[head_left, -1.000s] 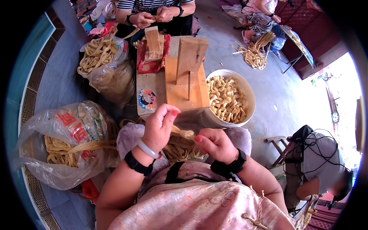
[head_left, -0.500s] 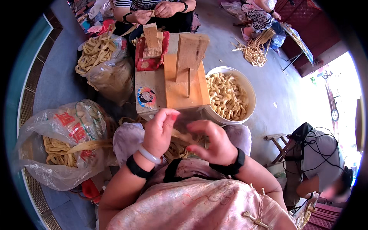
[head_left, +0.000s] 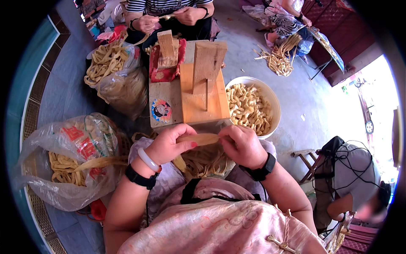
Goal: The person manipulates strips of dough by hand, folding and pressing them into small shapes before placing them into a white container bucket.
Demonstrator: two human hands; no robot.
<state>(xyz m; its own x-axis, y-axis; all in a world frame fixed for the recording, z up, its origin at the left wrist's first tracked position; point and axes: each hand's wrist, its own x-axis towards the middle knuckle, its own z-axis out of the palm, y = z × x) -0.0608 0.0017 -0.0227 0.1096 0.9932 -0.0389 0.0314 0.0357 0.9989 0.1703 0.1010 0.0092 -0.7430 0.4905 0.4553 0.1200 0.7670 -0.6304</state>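
Note:
A flat, pale tan strip (head_left: 203,139) is stretched level above my lap. My left hand (head_left: 174,142) pinches one end between thumb and fingers. At the other end, my right hand (head_left: 243,146) is closed on it, with the fingertips partly hidden. Below the hands, a heap of similar strips (head_left: 203,163) lies in my lap. Beyond them stands a wooden board with an upright block (head_left: 208,67) and a thin metal rod (head_left: 207,95). A white bucket (head_left: 277,112) of knotted tan pieces (head_left: 249,106) is just right of the board.
A clear plastic bag (head_left: 38,182) of strips sits at left, one strip (head_left: 103,162) trailing toward my lap. Another filled bag (head_left: 122,91) stands farther back. Opposite, a person (head_left: 169,8) handles a strip beside a smaller wooden block (head_left: 168,46). A person bends over at right (head_left: 353,165).
My hands were loosely curled and blurred; now they have moved apart and hold the strip taut between them. The person opposite has spread their hands along their strip.

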